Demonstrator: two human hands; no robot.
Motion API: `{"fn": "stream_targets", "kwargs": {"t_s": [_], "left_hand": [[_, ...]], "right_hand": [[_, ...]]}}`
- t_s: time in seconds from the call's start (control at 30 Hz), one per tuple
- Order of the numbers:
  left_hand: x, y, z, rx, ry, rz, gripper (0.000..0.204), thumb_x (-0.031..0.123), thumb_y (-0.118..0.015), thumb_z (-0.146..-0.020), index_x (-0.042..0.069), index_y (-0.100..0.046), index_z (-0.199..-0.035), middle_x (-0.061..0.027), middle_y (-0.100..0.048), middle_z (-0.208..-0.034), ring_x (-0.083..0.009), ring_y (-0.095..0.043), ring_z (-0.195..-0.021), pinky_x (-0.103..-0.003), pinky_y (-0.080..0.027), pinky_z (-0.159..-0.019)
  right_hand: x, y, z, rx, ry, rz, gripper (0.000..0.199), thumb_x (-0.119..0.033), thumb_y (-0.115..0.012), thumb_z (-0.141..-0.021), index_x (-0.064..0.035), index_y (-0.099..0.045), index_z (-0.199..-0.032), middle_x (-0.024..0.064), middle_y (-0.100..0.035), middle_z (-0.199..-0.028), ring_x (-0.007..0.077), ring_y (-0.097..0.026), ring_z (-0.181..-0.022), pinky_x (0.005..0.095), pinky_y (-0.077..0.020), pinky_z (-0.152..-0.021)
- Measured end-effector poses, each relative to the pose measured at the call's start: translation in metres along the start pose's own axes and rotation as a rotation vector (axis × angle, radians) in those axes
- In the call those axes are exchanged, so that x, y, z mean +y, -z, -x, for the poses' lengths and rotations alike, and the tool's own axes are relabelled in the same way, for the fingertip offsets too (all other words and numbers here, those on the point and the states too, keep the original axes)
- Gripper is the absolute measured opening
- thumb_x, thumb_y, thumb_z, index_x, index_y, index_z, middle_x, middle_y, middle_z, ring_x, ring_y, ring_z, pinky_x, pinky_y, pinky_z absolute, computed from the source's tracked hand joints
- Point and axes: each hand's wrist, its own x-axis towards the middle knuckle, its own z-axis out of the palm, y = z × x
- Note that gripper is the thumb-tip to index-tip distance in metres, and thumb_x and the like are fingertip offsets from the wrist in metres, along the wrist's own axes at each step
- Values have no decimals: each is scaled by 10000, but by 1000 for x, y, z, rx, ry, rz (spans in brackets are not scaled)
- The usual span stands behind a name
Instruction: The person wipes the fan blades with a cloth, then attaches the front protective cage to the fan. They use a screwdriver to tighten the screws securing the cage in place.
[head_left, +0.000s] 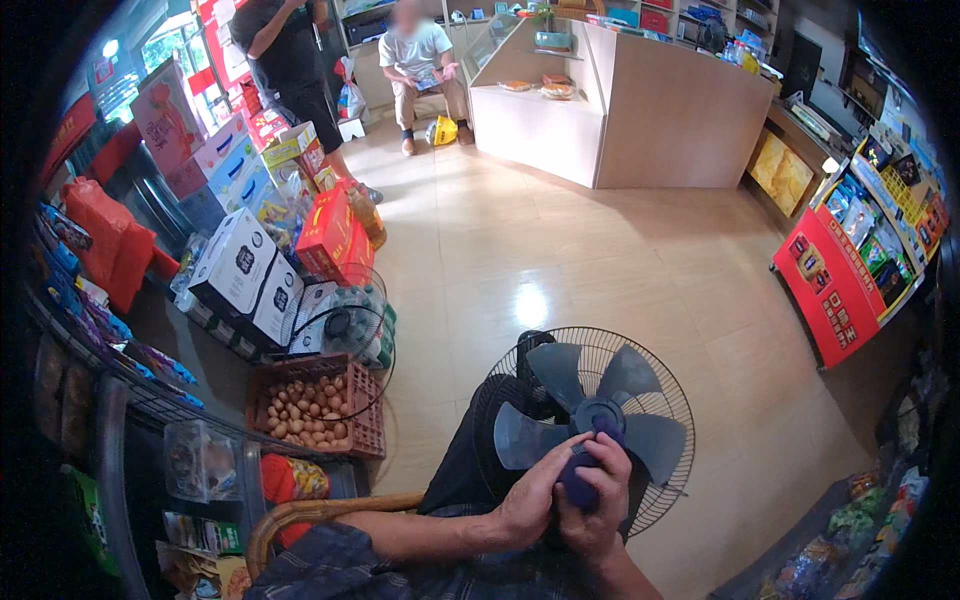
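In front of me a floor fan shows its dark grey blades (628,375), with the round wire rear guard (655,345) behind them and no guard in front. My left hand (540,492) and my right hand (602,490) meet just below the fan's hub. Between them is a dark purple, soft-looking bunched thing (577,484), perhaps cloth. Fingers of both hands are closed on it, and its upper part reaches the hub. A separate round wire fan guard (388,372) leans beside the brown egg crate (366,408).
Left of me stand black-and-white cartons (240,275), a red box (330,235) and shelves of packets. A wooden armrest (300,508) curves at my left. Ahead are a wooden counter (680,120), a seated person (415,55) and a standing person (290,60). A red snack stand (830,285) is at right.
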Motion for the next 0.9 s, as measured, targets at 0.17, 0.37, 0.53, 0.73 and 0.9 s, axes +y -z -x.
{"fn": "stream_targets", "kwargs": {"t_s": [0.17, 0.37, 0.53, 0.73, 0.9], "left_hand": [[-4, 5, 7, -65, -113, -301, 442, 269, -279, -1056, 36, -403, -1411, -90, -481, -1341, -184, -461, -1232, -325, -322, -1092], [-3, 1, 18, -66, -88, -337, 502, 349, -296, -1062, -5, -423, -1394, -109, -483, -1342, -164, -440, -1234, -296, -315, -1085], [-3, 3, 18, -113, -137, -531, 529, 383, -287, -1054, -10, -458, -1363, -129, -549, -1259, -190, -484, -1204, -319, -324, -1069], [24, 19, -11, 102, -333, -165, 502, 426, -341, -1026, 1, -487, -1248, -169, -607, -1056, -249, -609, -925, -394, -471, -880], [60, 48, -31, 243, -364, 89, 466, 436, -369, -1014, 35, -500, -1212, -156, -625, -966, -235, -624, -812, -344, -506, -718]], "right_hand": [[6, -1, 6, 15, 100, 58, 406, -31, -716, -774, -61, -488, -1108, 179, -542, -1142, 346, -551, -1045, 445, -440, -918], [5, -2, 10, 183, -164, -33, 315, -16, -640, -849, -45, -477, -1117, 178, -546, -1110, 290, -570, -972, 407, -458, -891], [7, -3, 9, 421, -638, -420, 301, -45, -577, -915, -15, -443, -1183, 170, -581, -1072, 248, -602, -947, 372, -488, -868], [24, 39, -10, 588, -1187, -1118, 364, -359, -460, -1002, -20, -587, -964, 103, -629, -864, 200, -625, -732, 332, -527, -660], [1, 111, 8, 538, -916, -1603, 471, -442, -336, -1023, -31, -481, -1202, 178, -542, -923, 260, -545, -605, 354, -473, -505]]}}
